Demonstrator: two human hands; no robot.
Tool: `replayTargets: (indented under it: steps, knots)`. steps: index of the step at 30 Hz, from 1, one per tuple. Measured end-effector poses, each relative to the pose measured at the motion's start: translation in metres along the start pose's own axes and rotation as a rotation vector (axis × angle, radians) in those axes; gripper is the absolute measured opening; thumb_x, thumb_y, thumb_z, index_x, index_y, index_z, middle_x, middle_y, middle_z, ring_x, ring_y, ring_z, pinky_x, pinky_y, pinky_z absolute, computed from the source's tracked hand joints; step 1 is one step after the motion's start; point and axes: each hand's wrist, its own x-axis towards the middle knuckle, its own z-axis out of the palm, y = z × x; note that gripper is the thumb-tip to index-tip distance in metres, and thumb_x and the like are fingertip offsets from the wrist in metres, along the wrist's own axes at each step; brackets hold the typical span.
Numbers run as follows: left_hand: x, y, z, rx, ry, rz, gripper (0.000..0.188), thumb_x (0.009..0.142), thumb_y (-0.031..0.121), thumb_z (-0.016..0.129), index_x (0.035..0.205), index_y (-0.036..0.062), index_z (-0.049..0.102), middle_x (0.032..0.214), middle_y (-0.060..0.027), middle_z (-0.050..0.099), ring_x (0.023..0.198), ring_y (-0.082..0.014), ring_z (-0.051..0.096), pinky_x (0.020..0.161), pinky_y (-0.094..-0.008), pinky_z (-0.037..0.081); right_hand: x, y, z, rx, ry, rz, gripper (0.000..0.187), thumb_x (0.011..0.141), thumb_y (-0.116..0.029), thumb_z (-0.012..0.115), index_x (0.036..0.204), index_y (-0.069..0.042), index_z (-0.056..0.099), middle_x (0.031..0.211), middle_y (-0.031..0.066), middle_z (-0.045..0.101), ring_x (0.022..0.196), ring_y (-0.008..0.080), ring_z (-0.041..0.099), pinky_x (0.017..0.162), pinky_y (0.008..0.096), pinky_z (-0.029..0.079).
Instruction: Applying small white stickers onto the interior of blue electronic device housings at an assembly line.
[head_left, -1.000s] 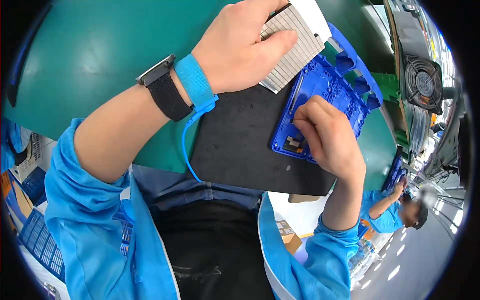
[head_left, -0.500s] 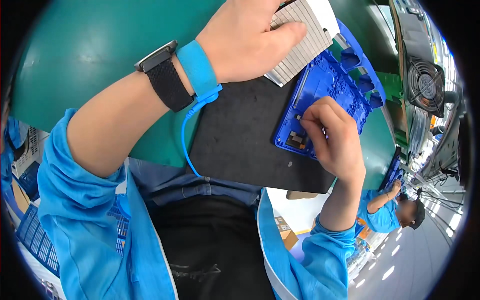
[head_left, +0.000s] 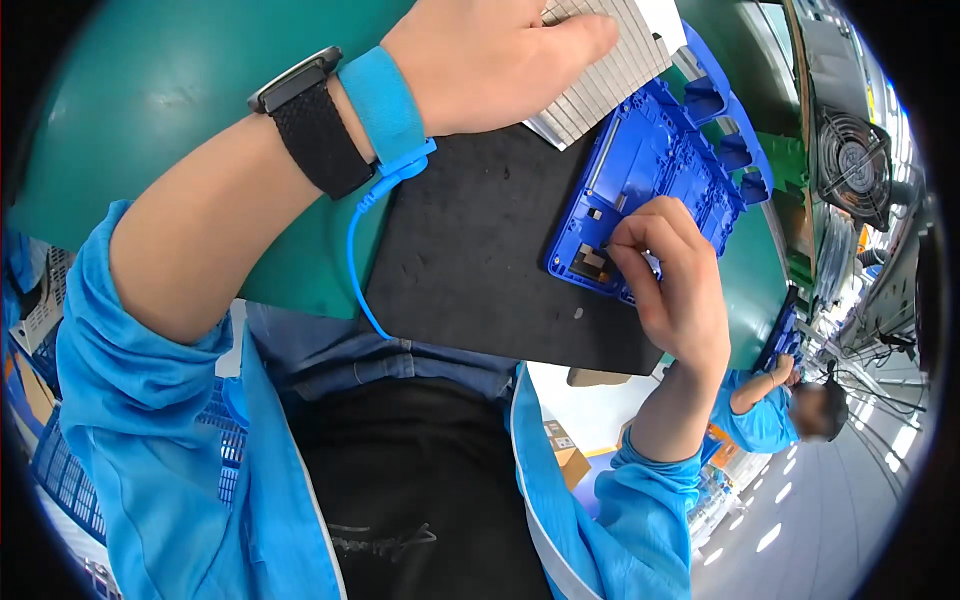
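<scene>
My left hand (head_left: 490,72) grips a sheet of grey adhesive-looking strips (head_left: 598,82) on white backing, its thumb lying across the strips. The other left fingers are mostly hidden behind and above it. A blue plastic housing (head_left: 640,165) lies tilted on a black mat (head_left: 470,250), partly beneath the sheet. Over its near end, my right hand (head_left: 678,275) is closed in a pinch, fingertips close to a dark recess (head_left: 592,264) with a tan part in it. Whatever sits between those fingertips is too small to name. A small square (head_left: 595,214) shows on the housing beside them.
A green table surface (head_left: 180,110) surrounds the mat. At the far right, blue racks with cups (head_left: 735,150) curve past the housing, and a black fan (head_left: 853,168) stands beyond. A blue cord (head_left: 352,255) hangs from my left wristband. Another person (head_left: 765,405) works at right.
My right pinch has shifted a little toward the near end of the housing, away from the small square. My left hand still holds the sheet; the whole view has moved slightly.
</scene>
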Motion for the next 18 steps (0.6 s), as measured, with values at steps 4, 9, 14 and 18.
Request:
replayTargets:
  steps: [4,9,14,18]
  knots:
    - [-0.001,-0.007,0.003,0.025,-0.011,0.008,0.023,0.092,0.007,0.060,0.112,-0.0041,0.062,0.096,-0.0163,0.071,0.088,-0.0226,0.069,0.080,-0.0340,0.053,-0.001,0.001,0.001,-0.026,-0.016,0.009,0.010,0.083,0.002,0.070,0.089,-0.002,0.063,0.088,0.0105,0.059,0.085,0.0308,0.058,0.074,0.0381,0.048]
    - [0.005,0.002,0.000,-0.145,-0.038,-0.259,0.023,0.092,0.007,0.061,0.112,-0.0041,0.062,0.097,-0.0166,0.071,0.088,-0.0220,0.069,0.079,-0.0337,0.053,0.001,0.000,0.000,-0.028,-0.007,0.001,0.009,0.082,0.002,0.071,0.088,-0.002,0.064,0.088,0.0106,0.060,0.083,0.0309,0.058,0.073,0.0382,0.048]
    - [0.001,-0.005,0.003,-0.003,-0.017,0.094,0.024,0.095,0.006,0.061,0.116,-0.0047,0.060,0.102,-0.0146,0.071,0.093,-0.0181,0.068,0.083,-0.0312,0.052,-0.001,0.002,-0.002,-0.026,0.033,-0.025,0.015,0.078,0.011,0.069,0.089,0.001,0.064,0.087,0.0106,0.062,0.080,0.0251,0.060,0.070,0.0331,0.048]
    - [-0.002,-0.004,0.007,-0.164,-0.090,-0.204,0.027,0.090,0.010,0.065,0.114,-0.0015,0.064,0.096,-0.0174,0.073,0.089,-0.0252,0.073,0.078,-0.0349,0.056,0.000,-0.003,-0.003,0.058,0.241,-0.030,0.017,0.077,0.013,0.070,0.090,0.002,0.065,0.086,0.0105,0.062,0.078,0.0211,0.060,0.069,0.0304,0.048]
